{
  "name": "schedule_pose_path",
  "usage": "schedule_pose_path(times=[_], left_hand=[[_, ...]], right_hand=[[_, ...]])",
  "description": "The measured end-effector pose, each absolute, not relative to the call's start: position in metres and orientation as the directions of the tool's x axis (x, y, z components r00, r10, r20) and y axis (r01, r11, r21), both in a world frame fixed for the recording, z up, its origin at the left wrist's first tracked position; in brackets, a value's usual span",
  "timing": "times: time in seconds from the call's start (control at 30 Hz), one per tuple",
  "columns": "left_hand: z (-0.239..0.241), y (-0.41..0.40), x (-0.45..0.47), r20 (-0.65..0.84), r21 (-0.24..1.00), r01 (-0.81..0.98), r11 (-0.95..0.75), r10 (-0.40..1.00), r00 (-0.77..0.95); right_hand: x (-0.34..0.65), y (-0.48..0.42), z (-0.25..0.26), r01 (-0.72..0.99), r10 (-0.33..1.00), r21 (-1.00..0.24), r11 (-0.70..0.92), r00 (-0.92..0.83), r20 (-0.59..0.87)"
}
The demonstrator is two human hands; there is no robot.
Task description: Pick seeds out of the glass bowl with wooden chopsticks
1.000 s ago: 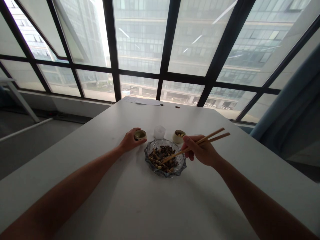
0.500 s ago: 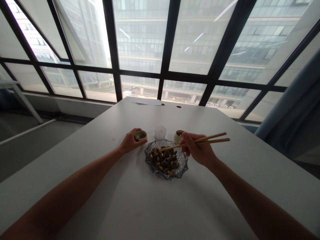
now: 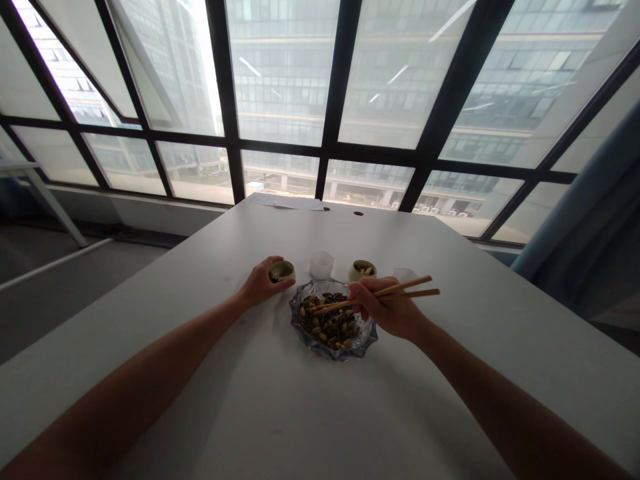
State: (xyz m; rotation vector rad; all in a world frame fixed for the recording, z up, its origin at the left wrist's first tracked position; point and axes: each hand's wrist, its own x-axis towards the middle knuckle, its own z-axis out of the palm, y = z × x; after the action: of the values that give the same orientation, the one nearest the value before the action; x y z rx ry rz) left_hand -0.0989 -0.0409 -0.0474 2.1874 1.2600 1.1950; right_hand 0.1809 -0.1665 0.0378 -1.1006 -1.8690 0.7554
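Note:
A clear glass bowl point(image 3: 369, 333) with a scalloped rim holds a mix of dark seeds and paler nuts point(image 3: 330, 323). My right hand point(image 3: 387, 310) grips a pair of wooden chopsticks point(image 3: 407, 288) over the bowl's right side, their tips among the nuts at the left of the heap. Whether a nut sits between the tips is too small to tell. To the left of the bowl, my left hand point(image 3: 263, 283) is wrapped round a small round cup point(image 3: 283, 271) standing on the table. Behind my right hand stands a similar small cup point(image 3: 362, 269) with some pale nuts inside.
Between the two cups stands a translucent white hexagonal container point(image 3: 321, 265). Another whitish container point(image 3: 404, 274) is partly hidden behind my right hand. Sheets of paper point(image 3: 285, 201) lie at the far edge of the white table point(image 3: 310, 413), before tall windows.
My right hand has moved left and slightly down, carrying the chopstick tips left and lower into the heap. The right cup and a whitish container show more now. My left hand has stayed put.

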Motion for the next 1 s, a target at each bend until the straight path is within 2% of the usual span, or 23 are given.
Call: schedule_pose_path(times=[0.13, 0.3, 0.4, 0.53, 0.63, 0.73, 0.87, 0.93, 1.0], left_hand=[[-0.048, -0.041, -0.099, 0.501, 0.641, 0.538, -0.547, 0.830, 0.246], [-0.049, -0.040, -0.098, 0.521, 0.628, 0.540, -0.561, 0.818, 0.245], [-0.050, -0.041, -0.097, 0.569, 0.591, 0.539, -0.600, 0.784, 0.249], [-0.051, -0.041, -0.097, 0.648, 0.526, 0.532, -0.664, 0.718, 0.256], [-0.051, -0.042, -0.097, 0.668, 0.509, 0.532, -0.676, 0.701, 0.251], [-0.051, -0.042, -0.097, 0.658, 0.514, 0.535, -0.671, 0.708, 0.256], [-0.050, -0.042, -0.097, 0.628, 0.551, 0.529, -0.645, 0.739, 0.247], [-0.050, -0.041, -0.097, 0.599, 0.588, 0.524, -0.617, 0.767, 0.231], [-0.049, -0.041, -0.097, 0.568, 0.624, 0.517, -0.586, 0.794, 0.215]], right_hand=[[0.181, -0.169, 0.039, 0.411, 0.870, -0.771, 0.486, -0.306, 0.386], [0.180, -0.170, 0.037, 0.416, 0.882, -0.784, 0.460, -0.318, 0.349], [0.181, -0.167, 0.038, 0.350, 0.916, -0.848, 0.398, -0.192, 0.352], [0.187, -0.154, 0.041, 0.181, 0.954, -0.941, 0.285, 0.040, 0.296], [0.194, -0.144, 0.041, 0.050, 0.968, -0.974, 0.221, 0.107, 0.226], [0.198, -0.138, 0.040, 0.005, 0.971, -0.978, 0.208, 0.118, 0.208], [0.197, -0.145, 0.042, 0.134, 0.927, -0.933, 0.334, 0.132, 0.350], [0.197, -0.155, 0.048, 0.276, 0.873, -0.855, 0.439, 0.093, 0.479], [0.198, -0.167, 0.056, 0.410, 0.806, -0.729, 0.548, -0.024, 0.592]])
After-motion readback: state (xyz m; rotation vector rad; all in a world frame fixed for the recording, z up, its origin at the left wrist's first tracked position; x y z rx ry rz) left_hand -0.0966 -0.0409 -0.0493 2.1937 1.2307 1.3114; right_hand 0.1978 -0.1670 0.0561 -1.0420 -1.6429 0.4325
